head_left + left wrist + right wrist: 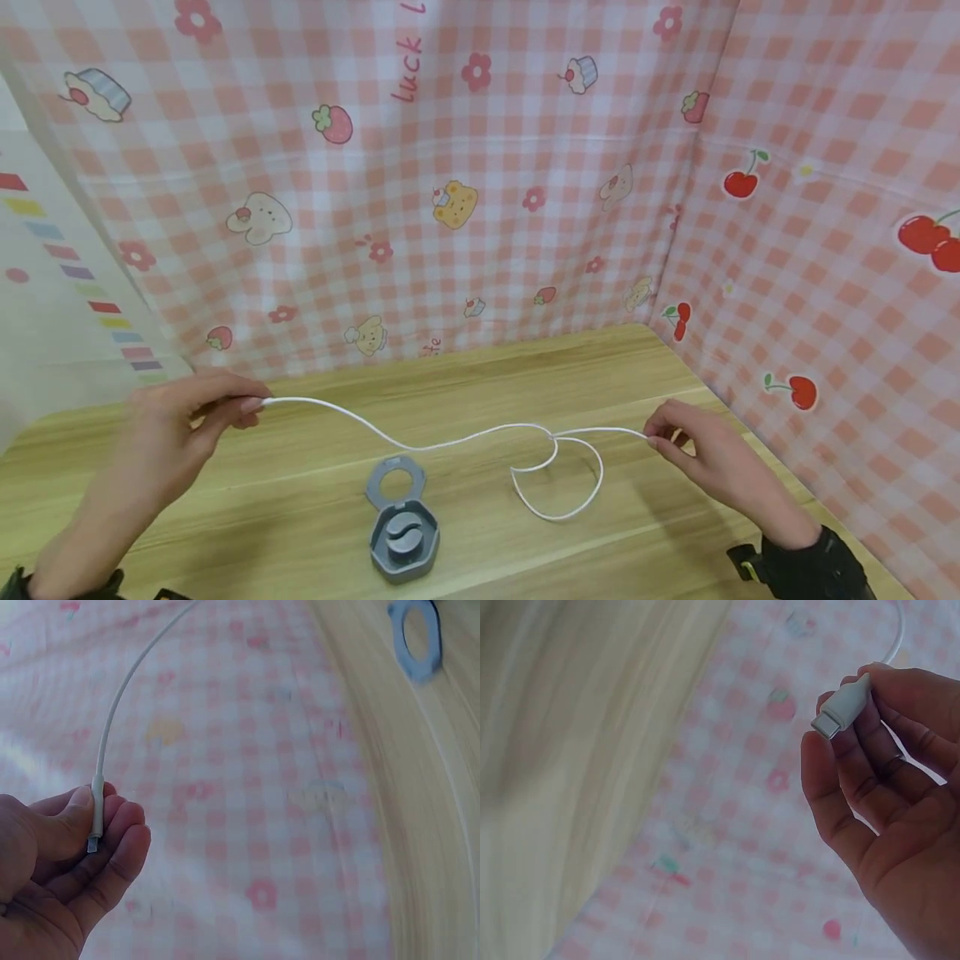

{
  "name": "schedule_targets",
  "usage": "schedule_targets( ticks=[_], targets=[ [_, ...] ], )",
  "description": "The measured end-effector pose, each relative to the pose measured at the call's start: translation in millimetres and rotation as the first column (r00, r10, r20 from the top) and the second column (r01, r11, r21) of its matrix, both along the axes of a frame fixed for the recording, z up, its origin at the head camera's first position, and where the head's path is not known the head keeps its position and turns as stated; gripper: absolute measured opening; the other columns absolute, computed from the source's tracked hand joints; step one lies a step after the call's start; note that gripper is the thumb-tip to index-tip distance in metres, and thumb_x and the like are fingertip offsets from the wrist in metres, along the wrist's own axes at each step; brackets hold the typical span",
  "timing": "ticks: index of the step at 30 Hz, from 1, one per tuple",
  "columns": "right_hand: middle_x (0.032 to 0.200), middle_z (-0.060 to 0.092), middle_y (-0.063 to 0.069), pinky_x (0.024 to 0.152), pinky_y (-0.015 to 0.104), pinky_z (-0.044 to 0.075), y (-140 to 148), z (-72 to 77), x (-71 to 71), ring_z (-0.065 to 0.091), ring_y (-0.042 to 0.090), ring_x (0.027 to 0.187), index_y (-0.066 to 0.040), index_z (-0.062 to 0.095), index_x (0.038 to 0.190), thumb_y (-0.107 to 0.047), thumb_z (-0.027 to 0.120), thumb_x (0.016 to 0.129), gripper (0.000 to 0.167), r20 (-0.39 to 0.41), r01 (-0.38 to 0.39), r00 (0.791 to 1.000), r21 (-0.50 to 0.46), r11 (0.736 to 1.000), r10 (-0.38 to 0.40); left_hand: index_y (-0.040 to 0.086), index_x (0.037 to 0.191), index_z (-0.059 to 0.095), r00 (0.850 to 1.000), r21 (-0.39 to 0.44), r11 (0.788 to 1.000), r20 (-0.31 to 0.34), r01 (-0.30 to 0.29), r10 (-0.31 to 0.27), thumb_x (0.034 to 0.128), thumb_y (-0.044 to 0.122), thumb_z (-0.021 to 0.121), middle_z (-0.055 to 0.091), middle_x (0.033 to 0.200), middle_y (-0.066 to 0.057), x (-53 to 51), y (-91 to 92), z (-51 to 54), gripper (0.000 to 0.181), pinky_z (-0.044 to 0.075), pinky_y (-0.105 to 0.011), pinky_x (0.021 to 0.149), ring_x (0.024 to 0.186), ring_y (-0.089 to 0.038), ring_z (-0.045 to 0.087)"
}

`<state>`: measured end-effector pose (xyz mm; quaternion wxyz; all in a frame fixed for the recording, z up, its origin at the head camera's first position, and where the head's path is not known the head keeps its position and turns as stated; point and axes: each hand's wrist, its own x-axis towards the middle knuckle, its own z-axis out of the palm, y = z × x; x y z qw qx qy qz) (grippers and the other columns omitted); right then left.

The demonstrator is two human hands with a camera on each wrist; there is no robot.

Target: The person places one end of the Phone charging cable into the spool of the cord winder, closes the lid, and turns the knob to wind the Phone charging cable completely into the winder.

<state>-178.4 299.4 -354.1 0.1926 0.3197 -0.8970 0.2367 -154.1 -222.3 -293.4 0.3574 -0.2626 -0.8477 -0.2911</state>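
A white charging cable [463, 438] stretches between the two hands above the table, sagging on the left and looping near its right half. The left hand [183, 425] pinches one end; in the left wrist view a slim metal-tipped plug [96, 814] lies between thumb and fingers. At the other end, the right hand [712, 462] pinches the cable, and the right wrist view shows its wider plug [843, 709] with a flat metal tip. Below the cable, a grey polygonal case [403, 569] lies open with a split round core inside. Its ring-shaped lid [372, 483] is folded back behind it.
The wooden tabletop [315, 542] carries the case. A pink checked cloth [487, 250] with printed figures hangs along the back, and another checked cloth [840, 317] hangs at the right. At the left is a white cloth [60, 317] with coloured patches.
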Motion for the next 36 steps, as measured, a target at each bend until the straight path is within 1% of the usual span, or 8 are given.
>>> schedule_targets(
  ticks=[8,15,19,26,28,31,33,36],
  targets=[
    [0.077,0.059,-0.011,0.055,0.016,0.046,37.5,-20.5,-4.2,0.052,-0.006,0.07,-0.02,0.059,0.082,0.009,0.075,0.073,0.034,-0.034,0.073,0.997,0.017,0.997,-0.072,-0.001,0.086,0.071,0.998,0.144,0.988,0.01,-0.062,0.061,0.0771,-0.015,0.067,0.061,0.078,0.035,14.8,-44.7,-5.4,0.017,0.047,-0.002,0.065,0.064,0.016,0.058],
    [0.072,0.055,-0.013,0.052,0.013,0.04,63.0,-41.9,-7.0,0.048,-0.008,0.067,-0.018,0.057,0.078,0.012,0.077,0.065,0.038,-0.107,0.072,0.992,0.099,0.992,-0.061,-0.006,0.089,0.07,0.998,0.27,0.961,-0.054,0.057,-0.044,0.0834,-0.014,0.06,0.068,0.086,0.025,10.1,-74.1,-17.4,0.014,0.049,-0.004,0.064,0.064,0.01,0.061],
    [0.07,0.052,-0.014,0.053,0.011,0.036,73.9,-50.9,-5.4,0.044,-0.008,0.065,-0.018,0.055,0.074,0.011,0.079,0.062,0.039,-0.143,0.107,0.986,0.164,0.981,-0.084,-0.007,0.09,0.069,0.985,0.381,0.909,-0.092,0.169,-0.145,0.0871,-0.011,0.056,0.071,0.086,0.017,-0.6,-100.6,-27.5,0.014,0.051,-0.006,0.06,0.063,0.006,0.064],
    [0.069,0.047,-0.017,0.053,0.017,0.036,83.8,-54.4,-1.5,0.038,-0.008,0.063,-0.021,0.054,0.073,0.005,0.076,0.069,0.034,-0.049,0.187,0.982,0.27,0.944,-0.18,0.002,0.098,0.069,0.993,0.394,0.913,-0.085,0.107,-0.08,0.0892,-0.019,0.047,0.069,0.088,0.019,-5.9,-137.6,-45.3,0.031,0.05,-0.005,0.06,0.066,0.008,0.063],
    [0.068,0.046,-0.018,0.053,0.017,0.035,85.1,-55.4,-1.0,0.037,-0.008,0.063,-0.021,0.054,0.072,0.002,0.077,0.07,0.034,-0.026,0.169,0.985,0.305,0.937,-0.169,-0.002,0.097,0.069,0.986,0.432,0.886,-0.095,0.166,-0.138,0.088,-0.019,0.049,0.071,0.086,0.014,-4.5,-131.8,-44.1,0.028,0.051,-0.006,0.06,0.066,0.005,0.065],
    [0.067,0.045,-0.017,0.052,0.018,0.033,86.6,-56.5,-1.2,0.036,-0.007,0.062,-0.02,0.053,0.073,-0.001,0.078,0.071,0.031,0.021,0.136,0.988,0.345,0.929,-0.153,-0.016,0.093,0.066,0.944,0.499,0.803,-0.134,0.326,-0.3,0.0855,-0.018,0.054,0.074,0.086,0.003,-0.1,-111.9,-35.3,0.014,0.053,-0.009,0.061,0.066,-0.001,0.068],
    [0.066,0.043,-0.017,0.052,0.017,0.032,86.2,-57.4,-1.8,0.036,-0.007,0.061,-0.019,0.052,0.072,0.0,0.078,0.07,0.033,0.002,0.134,0.99,0.35,0.927,-0.144,-0.014,0.092,0.067,0.944,0.487,0.81,-0.126,0.327,-0.305,0.0855,-0.014,0.057,0.074,0.085,0.004,6.2,-94.7,-27.2,0.012,0.053,-0.01,0.061,0.066,-0.001,0.068],
    [0.065,0.042,-0.018,0.051,0.017,0.032,83.6,-56.1,-1.5,0.036,-0.007,0.06,-0.02,0.051,0.07,-0.001,0.078,0.069,0.033,0.005,0.133,0.99,0.348,0.928,-0.143,-0.015,0.088,0.067,0.983,0.381,0.906,-0.085,0.184,-0.164,0.0844,-0.013,0.059,0.071,0.084,0.014,19.4,-67.9,-13.5,0.009,0.051,-0.007,0.063,0.065,0.004,0.065]
  ],
)
